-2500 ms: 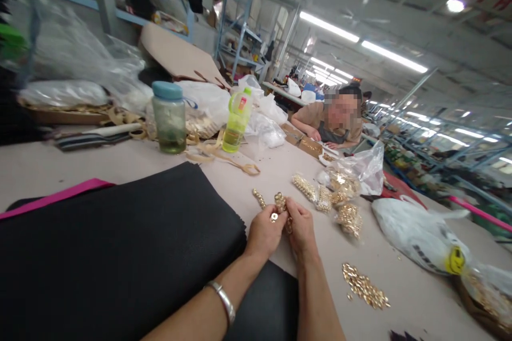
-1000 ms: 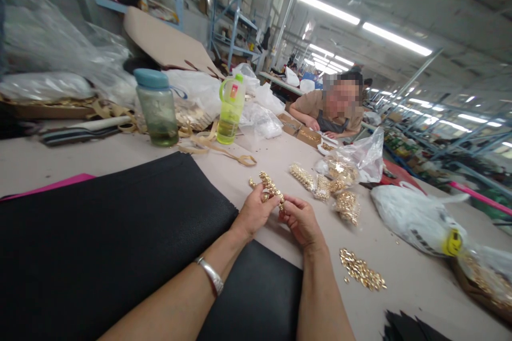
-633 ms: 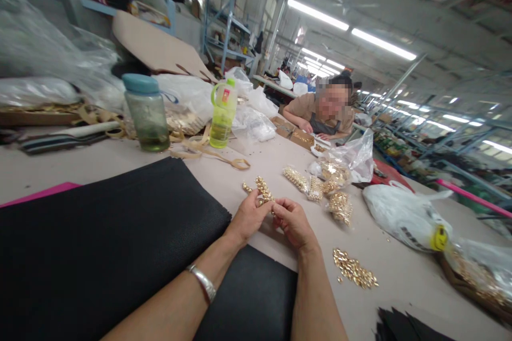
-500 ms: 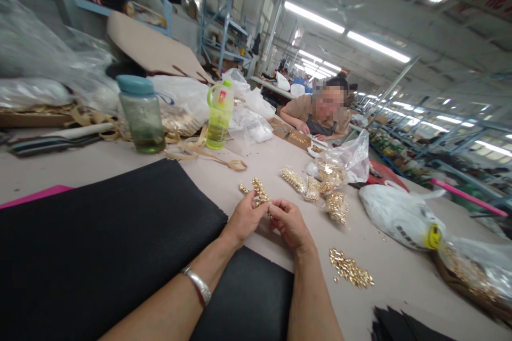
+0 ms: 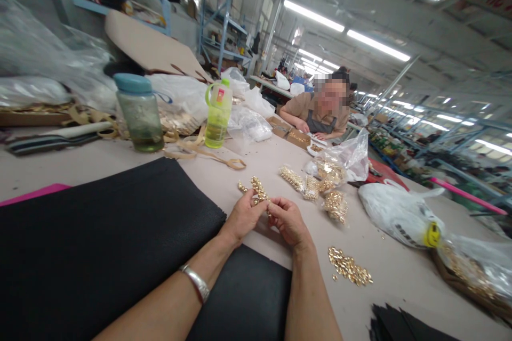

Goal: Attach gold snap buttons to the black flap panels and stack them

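A gold beaded chain (image 5: 259,187) is held over the table by both hands, with a loose end hanging out to the left. My left hand (image 5: 245,213) is closed on it, thumb and fingers pinching. Fingertips of my right hand (image 5: 287,217) meet the left ones at the chain's lower part; what exactly they pinch there is partly hidden. Black sheet material (image 5: 108,240) lies stacked to the left of my hands, and a smaller black sheet (image 5: 244,293) lies under my forearms. A scattered pile of small gold pieces (image 5: 350,266) rests to the right.
Clear bags of gold beads (image 5: 335,205) sit beyond my right hand. Farther right are a white plastic bag (image 5: 396,213) and a box of gold parts (image 5: 468,274). A teal-lidded bottle (image 5: 140,117) and a yellow-green bottle (image 5: 218,117) stand behind. Another person (image 5: 316,109) leans across the table's far side.
Both hands keep their hold on the gold chain in nearly the same place. Only a slight shift of the view shows.
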Demonstrator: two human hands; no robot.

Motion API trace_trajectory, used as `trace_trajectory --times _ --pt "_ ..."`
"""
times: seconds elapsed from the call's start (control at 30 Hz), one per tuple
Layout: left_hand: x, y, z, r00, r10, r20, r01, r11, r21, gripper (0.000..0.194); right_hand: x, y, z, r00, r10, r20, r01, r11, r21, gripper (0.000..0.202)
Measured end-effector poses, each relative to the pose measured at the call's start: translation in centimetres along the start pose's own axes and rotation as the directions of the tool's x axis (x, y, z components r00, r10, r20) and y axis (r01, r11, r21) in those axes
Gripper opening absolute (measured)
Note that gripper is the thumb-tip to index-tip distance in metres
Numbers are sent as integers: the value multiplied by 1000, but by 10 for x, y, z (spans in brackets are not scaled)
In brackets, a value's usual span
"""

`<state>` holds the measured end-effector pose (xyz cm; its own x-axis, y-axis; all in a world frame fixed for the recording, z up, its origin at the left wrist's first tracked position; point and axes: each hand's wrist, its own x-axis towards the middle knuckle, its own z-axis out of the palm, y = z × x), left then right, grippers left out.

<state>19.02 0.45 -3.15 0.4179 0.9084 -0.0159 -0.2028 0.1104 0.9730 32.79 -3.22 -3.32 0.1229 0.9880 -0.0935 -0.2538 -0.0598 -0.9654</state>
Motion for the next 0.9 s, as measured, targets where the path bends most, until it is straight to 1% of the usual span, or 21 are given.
trace_trajectory --times 0.1,0.2,0.3,0.4,0.47,0.6,0.8,0.9 --pt "-1 0 0 1000 -8 3 8 1000 -14 27 -1 -1 3 1000 -6 -7 5 1000 -12 38" --pt "-5 2 -1 1000 11 -18 -11 1000 16 29 -3 3 6 999 -41 -8 41 999 -34 36" --pt "-5 3 -3 999 24 -23 -22 998 67 28 1 12 4 999 -13 -36 10 996 -90 34" --pt "-5 3 -3 999 33 -14 -32 996 80 31 5 16 2 999 -38 -11 36 992 -118 36" --pt "-6 4 -2 1000 20 -11 -19 998 62 30 3 13 1 999 -52 8 52 994 -95 38" --pt "-5 4 0 1000 -22 -1 22 1000 4 28 0 6 1 1000 -24 5 24 999 -40 39" --pt "-7 9 1 999 -23 41 25 999 -45 24 -1 7 1 999 -54 -11 53 998 -29 38" --pt "-9 11 1 997 -26 70 31 997 -65 31 1 9 0 998 -59 -5 59 998 -31 37"
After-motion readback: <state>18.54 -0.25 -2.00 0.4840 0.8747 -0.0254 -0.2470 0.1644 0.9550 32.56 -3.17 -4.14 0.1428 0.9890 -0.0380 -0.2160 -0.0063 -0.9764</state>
